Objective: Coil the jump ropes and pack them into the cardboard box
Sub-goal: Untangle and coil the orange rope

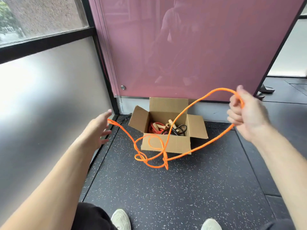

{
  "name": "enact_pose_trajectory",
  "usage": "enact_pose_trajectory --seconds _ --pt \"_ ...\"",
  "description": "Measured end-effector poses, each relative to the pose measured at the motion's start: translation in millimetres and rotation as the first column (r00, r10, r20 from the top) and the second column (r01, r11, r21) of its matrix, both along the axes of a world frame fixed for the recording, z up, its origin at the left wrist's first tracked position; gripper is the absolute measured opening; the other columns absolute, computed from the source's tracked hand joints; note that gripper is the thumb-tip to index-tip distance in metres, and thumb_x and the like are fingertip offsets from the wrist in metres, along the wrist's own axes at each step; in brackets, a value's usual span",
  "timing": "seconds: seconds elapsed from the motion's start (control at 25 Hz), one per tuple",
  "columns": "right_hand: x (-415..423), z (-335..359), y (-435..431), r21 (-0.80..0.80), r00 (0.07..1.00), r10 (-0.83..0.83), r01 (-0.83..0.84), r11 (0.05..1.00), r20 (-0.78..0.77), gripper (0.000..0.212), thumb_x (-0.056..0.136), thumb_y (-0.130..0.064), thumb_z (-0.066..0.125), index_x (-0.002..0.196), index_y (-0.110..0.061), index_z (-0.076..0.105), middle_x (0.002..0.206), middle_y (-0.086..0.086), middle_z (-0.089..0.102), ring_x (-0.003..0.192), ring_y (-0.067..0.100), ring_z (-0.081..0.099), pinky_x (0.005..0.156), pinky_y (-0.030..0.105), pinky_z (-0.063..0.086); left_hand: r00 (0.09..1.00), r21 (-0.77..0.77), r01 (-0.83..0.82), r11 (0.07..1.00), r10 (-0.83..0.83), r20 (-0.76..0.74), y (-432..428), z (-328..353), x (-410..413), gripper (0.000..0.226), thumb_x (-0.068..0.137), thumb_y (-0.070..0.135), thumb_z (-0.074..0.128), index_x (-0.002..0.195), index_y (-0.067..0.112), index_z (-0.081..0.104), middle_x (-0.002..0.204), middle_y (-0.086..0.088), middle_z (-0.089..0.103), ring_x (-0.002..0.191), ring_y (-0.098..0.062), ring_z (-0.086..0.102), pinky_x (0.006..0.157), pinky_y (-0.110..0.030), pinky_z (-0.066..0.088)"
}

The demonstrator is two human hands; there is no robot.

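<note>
Apparently tangled orange rope (167, 141) w/ loose loops btw both hands.

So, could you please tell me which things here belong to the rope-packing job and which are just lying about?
Part of the job:
orange rope, held in the right hand, with the left hand open beside it
cardboard box, flaps open
coiled ropes with wooden handles already inside

Just lying about:
black object on the floor at far right, too small to identify
</note>
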State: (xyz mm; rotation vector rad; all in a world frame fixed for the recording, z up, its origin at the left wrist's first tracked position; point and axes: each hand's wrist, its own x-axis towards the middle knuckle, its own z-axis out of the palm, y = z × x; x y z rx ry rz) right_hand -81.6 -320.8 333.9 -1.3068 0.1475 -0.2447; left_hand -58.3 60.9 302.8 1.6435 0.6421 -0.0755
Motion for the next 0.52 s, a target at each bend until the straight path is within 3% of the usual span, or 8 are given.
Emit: enact_pose_trajectory --seconds 0.12,0.2,0.28,0.32,0.4,0.44,0.52 --pt "-21.2 10.5 50.1 -0.257 0.928 0.319 -0.265 0.929 0.195 0.048 0.088 -0.048 0.065 0.058 -0.011 0.055 0.04 -0.01 0.024 0.036 0.01 0.016 0.044 0.025 0.012 0.921 0.251 0.367 0.896 -0.388 0.038 -40.6 5.3 -12.9 0.077 0.081 0.055 0.076 0.145 0.028 0.044 0.127 0.006 0.055 0.113 -0.017 0.058 0.095 -0.039 0.049" --pt "-30.5 9.0 78.2 -0.389 0.833 0.471 -0.347 0.854 0.291 0.05 0.085 -0.05 0.069 0.061 -0.007 0.061 0.041 -0.009 0.027 0.04 0.012 0.018 0.045 0.027 0.015 0.729 0.272 0.61 0.744 -0.662 0.176 -70.7 3.1 -20.3 0.087 0.08 0.041 0.083 0.152 0.033 0.034 0.137 0.006 0.053 0.122 -0.012 0.056 0.1 -0.03 0.046" --pt "-29.5 9.4 90.0 -0.329 0.824 0.436 -0.324 0.887 0.363 0.047 0.084 -0.053 0.067 0.065 -0.011 0.066 0.042 -0.009 0.029 0.039 0.012 0.02 0.045 0.027 0.016 0.47 0.291 0.803 0.521 -0.852 0.229 -95.6 1.6 -24.8 0.046 0.091 0.036 0.069 0.133 0.028 0.055 0.125 -0.005 0.066 0.114 -0.014 0.063 0.101 -0.032 0.048" --pt "-25.8 11.7 86.5 -0.277 0.856 0.357 -0.264 0.924 0.375 0.044 0.082 -0.056 0.067 0.065 -0.015 0.068 0.042 -0.011 0.03 0.039 0.01 0.022 0.044 0.026 0.017 0.405 0.284 0.839 0.465 -0.881 0.244 -103.7 2.7 -27.0 0.023 0.095 0.038 0.06 0.112 0.023 0.065 0.102 -0.008 0.074 0.092 -0.014 0.069 0.092 -0.035 0.051" --pt "-15.7 15.8 59.3 -0.372 0.913 0.077 0.085 0.924 0.401 0.048 0.076 -0.066 0.069 0.061 -0.02 0.067 0.042 -0.013 0.039 0.042 0.005 0.03 0.047 0.023 0.025 0.46 0.244 0.802 0.545 -0.824 0.33 -104.1 9.8 -26.5 0.033 0.099 0.04 0.054 0.074 0.019 0.062 0.057 0.001 0.06 0.052 -0.009 0.054 0.067 -0.033 0.047" --pt "-11.6 15.4 38.3 -0.497 0.9 -0.091 0.317 0.808 0.427 0.055 0.074 -0.071 0.069 0.059 -0.019 0.064 0.044 -0.011 0.045 0.045 0.005 0.037 0.05 0.025 0.03 0.542 0.256 0.722 0.643 -0.755 0.37 -98.9 15.0 -23.4 0.041 0.099 0.04 0.057 0.063 0.02 0.056 0.049 0.008 0.05 0.045 -0.006 0.045 0.058 -0.029 0.04" --pt "-7.8 11.9 -3.6 -0.703 0.812 -0.424 0.569 0.426 0.401 0.074 0.074 -0.083 0.059 0.059 -0.01 0.057 0.05 -0.001 0.054 0.053 0.021 0.051 0.056 0.031 0.039 0.701 0.366 0.475 0.801 -0.595 0.393 -79.1 22.8 -14.2 0.052 0.093 0.046 0.066 0.056 0.017 0.043 0.047 0.009 0.038 0.043 -0.007 0.033 0.049 -0.027 0.026"
